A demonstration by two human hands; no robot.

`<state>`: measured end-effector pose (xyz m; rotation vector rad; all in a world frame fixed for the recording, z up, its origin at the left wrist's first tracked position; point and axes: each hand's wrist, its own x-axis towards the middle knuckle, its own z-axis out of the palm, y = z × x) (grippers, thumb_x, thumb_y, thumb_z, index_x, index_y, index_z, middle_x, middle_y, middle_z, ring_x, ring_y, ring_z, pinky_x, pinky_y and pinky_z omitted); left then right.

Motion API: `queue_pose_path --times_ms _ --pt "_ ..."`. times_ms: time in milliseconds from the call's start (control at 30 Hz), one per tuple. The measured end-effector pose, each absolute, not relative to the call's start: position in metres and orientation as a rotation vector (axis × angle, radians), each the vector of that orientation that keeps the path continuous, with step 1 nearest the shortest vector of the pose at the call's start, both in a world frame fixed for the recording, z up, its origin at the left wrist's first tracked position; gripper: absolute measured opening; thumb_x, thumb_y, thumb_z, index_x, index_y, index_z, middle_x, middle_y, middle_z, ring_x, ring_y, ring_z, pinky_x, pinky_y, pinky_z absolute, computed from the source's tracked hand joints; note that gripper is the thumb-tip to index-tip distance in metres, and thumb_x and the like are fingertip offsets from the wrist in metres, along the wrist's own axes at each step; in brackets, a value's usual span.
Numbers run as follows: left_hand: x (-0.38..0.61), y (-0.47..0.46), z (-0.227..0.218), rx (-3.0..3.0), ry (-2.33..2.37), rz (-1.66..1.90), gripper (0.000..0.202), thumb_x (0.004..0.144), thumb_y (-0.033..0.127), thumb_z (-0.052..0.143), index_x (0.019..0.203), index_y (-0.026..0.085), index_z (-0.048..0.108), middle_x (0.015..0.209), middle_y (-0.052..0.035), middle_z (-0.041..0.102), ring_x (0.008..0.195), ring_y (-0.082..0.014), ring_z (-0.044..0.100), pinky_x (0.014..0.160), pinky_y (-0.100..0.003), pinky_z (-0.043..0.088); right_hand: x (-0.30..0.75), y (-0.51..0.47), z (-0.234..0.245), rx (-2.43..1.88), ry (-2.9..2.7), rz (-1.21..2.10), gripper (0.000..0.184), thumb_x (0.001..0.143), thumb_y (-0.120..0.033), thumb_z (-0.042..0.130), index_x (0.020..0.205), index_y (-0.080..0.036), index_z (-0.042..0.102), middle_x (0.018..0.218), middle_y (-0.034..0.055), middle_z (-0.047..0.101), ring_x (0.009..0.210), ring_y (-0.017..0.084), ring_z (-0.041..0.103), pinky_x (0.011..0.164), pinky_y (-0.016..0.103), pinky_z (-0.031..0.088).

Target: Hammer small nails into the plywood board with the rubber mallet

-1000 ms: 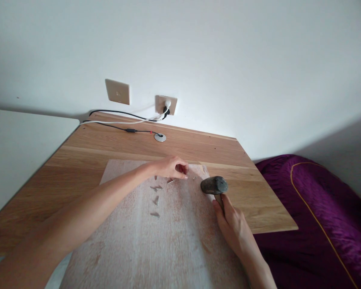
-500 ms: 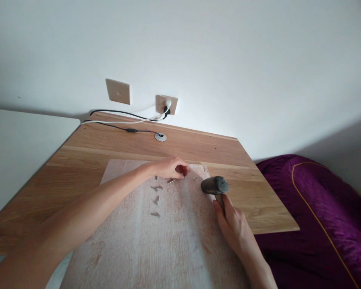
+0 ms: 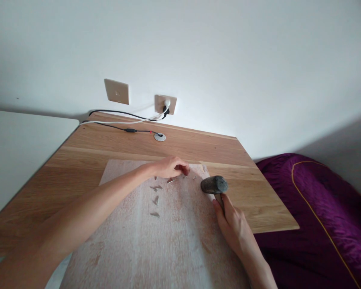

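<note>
My right hand (image 3: 233,222) grips a hammer (image 3: 214,184) by its handle, its dark, thick head raised above the right edge of a pale, worn board (image 3: 156,249). At the board's far end, my left hand (image 3: 171,166) has its thumb and fingers closed at a small metal nail (image 3: 184,177); the fingertips partly hide it. Just right of that hand is another nail (image 3: 195,177). More nails are on the board left of and below the hand, among them a shiny nail (image 3: 171,181) and a nail (image 3: 156,200).
The board rests on a wooden desk (image 3: 258,192) against a white wall. Black and white cables run from a wall socket (image 3: 172,105) past a round cable hole (image 3: 160,137). A purple cloth-covered piece (image 3: 319,212) stands at right, a white panel (image 3: 24,156) at left.
My left fingertips have lifted slightly, and more of the small nail shows beneath them. The hammer and my right hand stay nearly where they were.
</note>
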<state>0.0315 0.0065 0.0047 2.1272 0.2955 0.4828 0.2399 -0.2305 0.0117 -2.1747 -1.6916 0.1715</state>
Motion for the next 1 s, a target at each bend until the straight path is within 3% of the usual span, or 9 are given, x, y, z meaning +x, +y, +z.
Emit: queue_pose_path --times_ms 1000 --pt "0.0316 0.0064 0.0025 2.166 0.252 0.517 0.031 0.077 -0.006 0.054 0.085 0.014 0.075 0.086 -0.0027 0.078 0.079 -0.0125 0.069 0.077 -0.020 0.047 0.2401 -0.2295 0.0143 -2.184 -1.665 0.260 0.055 0.107 -0.049 0.031 0.130 -0.011 0.063 0.083 0.0151 0.079 0.076 0.034 0.077 0.065 0.037 0.049"
